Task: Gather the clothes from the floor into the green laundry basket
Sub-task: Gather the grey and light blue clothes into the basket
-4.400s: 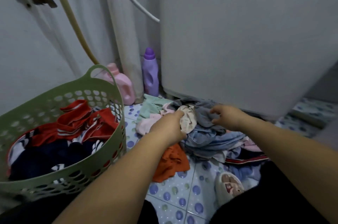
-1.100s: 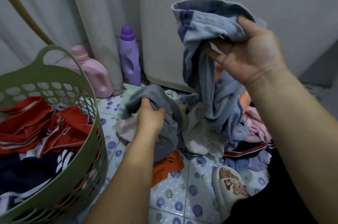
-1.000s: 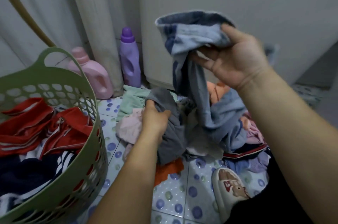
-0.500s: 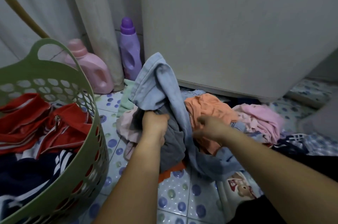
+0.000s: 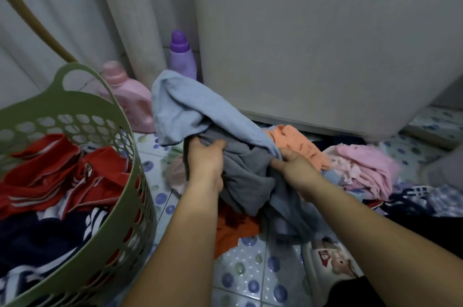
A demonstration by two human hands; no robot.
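The green laundry basket point(image 5: 120, 116) stands at the left, holding red point(image 5: 62, 171) and dark striped clothes. A bundle of a light blue garment point(image 5: 185, 106) draped over a grey garment point(image 5: 248, 181) is lifted just above the floor. My left hand point(image 5: 205, 158) grips the bundle's left side. On its right side my right hand point(image 5: 293, 163) grips the grey and blue cloth. More clothes lie on the tiles: an orange piece point(image 5: 298, 146), pink ones point(image 5: 363, 168), and a darker orange one point(image 5: 235, 229) under the bundle.
A white washing machine point(image 5: 325, 43) rises behind the pile. A pink bottle point(image 5: 130, 96) and a purple bottle point(image 5: 181, 58) stand by the wall. A slipper point(image 5: 330, 259) lies on the dotted tiles point(image 5: 250, 274). Checked dark cloth point(image 5: 431, 199) lies at the right.
My right hand brought the raised blue garment down onto the grey one held by my left hand. Both hands now grip them together as one bundle, shifted slightly toward the basket.
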